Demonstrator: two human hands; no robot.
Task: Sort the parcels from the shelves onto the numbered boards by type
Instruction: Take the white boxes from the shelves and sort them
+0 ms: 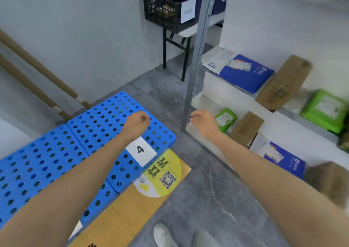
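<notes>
Both hands are empty: left hand (138, 121) curled into a fist over the blue perforated board (105, 118) labelled 4 (140, 149), right hand (204, 123) loosely curled beside the grey shelf post (196, 58). Parcels lie on shelves at right: green parcel (225, 119), blue mailer (243, 73). Bare grey floor (207, 190) lies between board edge and shelves.

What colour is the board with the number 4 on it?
Bright blue, dotted with round holes. The board shows clearly in the head view, its white 4 label near one edge.
</notes>
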